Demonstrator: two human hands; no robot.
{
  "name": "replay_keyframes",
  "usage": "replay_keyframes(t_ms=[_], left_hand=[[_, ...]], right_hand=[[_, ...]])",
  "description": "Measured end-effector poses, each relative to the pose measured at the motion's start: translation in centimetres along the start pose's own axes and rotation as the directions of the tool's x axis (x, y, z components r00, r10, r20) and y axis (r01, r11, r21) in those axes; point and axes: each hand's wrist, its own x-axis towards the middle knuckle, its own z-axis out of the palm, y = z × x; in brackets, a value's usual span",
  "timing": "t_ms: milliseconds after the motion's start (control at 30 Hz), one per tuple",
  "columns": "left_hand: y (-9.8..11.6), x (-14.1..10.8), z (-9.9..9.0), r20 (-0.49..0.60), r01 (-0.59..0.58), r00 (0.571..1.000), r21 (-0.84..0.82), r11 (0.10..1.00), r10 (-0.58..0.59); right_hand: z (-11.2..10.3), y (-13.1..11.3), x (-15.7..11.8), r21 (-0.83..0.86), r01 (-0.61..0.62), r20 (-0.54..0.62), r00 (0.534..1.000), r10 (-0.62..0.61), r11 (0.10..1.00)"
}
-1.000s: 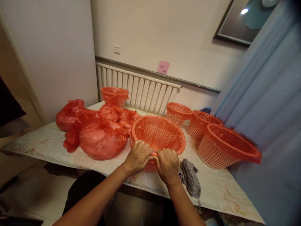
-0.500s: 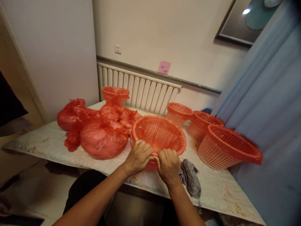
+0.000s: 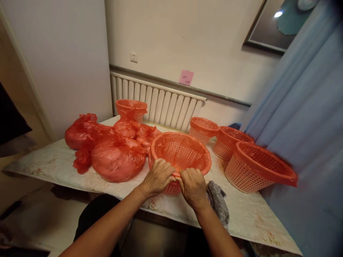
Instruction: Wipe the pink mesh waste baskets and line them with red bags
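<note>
A round red basket [image 3: 171, 188] with a thin red plastic bag [image 3: 184, 151] lining it stands at the middle of the table, near the front edge. My left hand [image 3: 158, 177] grips the near rim, its fingers curled over the bag and basket edge. Close beside it on the right, my right hand [image 3: 193, 186] is closed on the same rim and bag film. The bag is folded over the rim all round. A grey cloth [image 3: 218, 203] lies just right of my right hand.
Filled red bags [image 3: 118, 160] are heaped on the left of the table [image 3: 268, 221]. Behind them is a lined basket [image 3: 131, 105]. Three more lined baskets [image 3: 248, 171] stand at the right, beside a blue curtain [image 3: 302, 125]. A radiator [image 3: 160, 103] runs behind.
Both hands keep their hold on the rim. My right wrist and forearm have shifted slightly right, covering more of the grey cloth.
</note>
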Motion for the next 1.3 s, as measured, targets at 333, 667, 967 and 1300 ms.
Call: replay_keyframes(t_ms=[333, 667, 967, 1300], left_hand=[[-2.8, 0.7, -0.8, 0.036, -0.039, 0.999, -0.066, 0.997, 0.041], [-0.5, 1.9, -1.2, 0.154, -0.082, 0.985, 0.013, 0.997, 0.079], [-4.4, 2.2, -2.6, 0.176, -0.171, 0.97, -0.011, 0.985, 0.17], [-2.5, 1.8, -1.0, 0.186, -0.2, 0.965, 0.062, 0.978, 0.185]], right_hand=[[0.0, 7.3, -1.9, 0.139, 0.088, 0.023, 0.996, -0.092, 0.986], [-0.3, 0.2, 1.3, -0.054, -0.023, 0.061, 0.998, 0.027, 0.998], [-0.5, 7.5, -1.2, 0.07, 0.094, 0.1, 0.99, -0.101, 0.993], [-1.2, 2.8, 0.5, -0.01, 0.113, 0.133, 0.985, -0.11, 0.994]])
